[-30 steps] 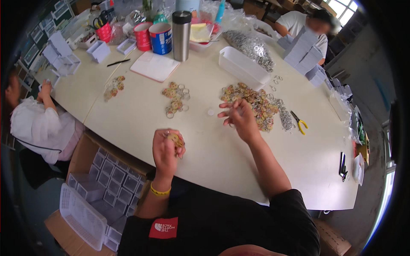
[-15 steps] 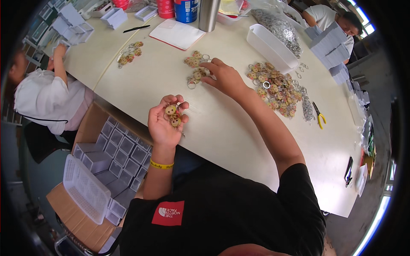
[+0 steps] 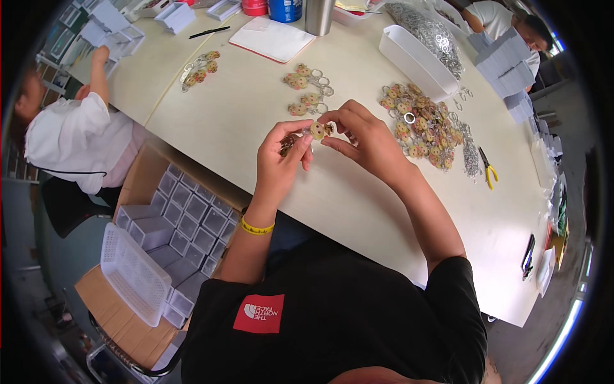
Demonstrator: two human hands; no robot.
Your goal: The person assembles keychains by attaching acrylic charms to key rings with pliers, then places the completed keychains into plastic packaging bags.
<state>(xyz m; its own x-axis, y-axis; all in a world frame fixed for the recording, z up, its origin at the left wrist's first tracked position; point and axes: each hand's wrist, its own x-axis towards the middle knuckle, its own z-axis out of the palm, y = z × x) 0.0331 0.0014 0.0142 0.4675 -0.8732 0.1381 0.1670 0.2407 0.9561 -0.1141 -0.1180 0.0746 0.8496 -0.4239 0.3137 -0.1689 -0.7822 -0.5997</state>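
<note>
Several keychains with small yellow face-shaped charms (image 3: pixel 318 130) are in my hands, above the table's near edge. My left hand (image 3: pixel 280 153) is closed around some of them and pinches one charm at its fingertips. My right hand (image 3: pixel 366 136) meets it there, thumb and fingers closed on a keychain, partly hidden by the fingers. Just beyond my hands lies a small group of keychains (image 3: pixel 306 102) with metal rings. To the right is a large heap of the same keychains (image 3: pixel 422 125), and a smaller cluster (image 3: pixel 201 70) lies at the left.
Yellow-handled pliers (image 3: pixel 490 176) and loose chains (image 3: pixel 471 153) lie right of the heap. Behind it stand a white tray (image 3: pixel 416 61) and a bag of metal rings (image 3: pixel 425 32). A notebook (image 3: pixel 272 40) lies far. A carton of small boxes (image 3: pixel 185 221) stands at lower left. Two people sit nearby.
My right hand has drawn back from the small group on the table to my left hand. My left hand, palm up before, has risen and turned, closing on its keychains. The view has shifted slightly.
</note>
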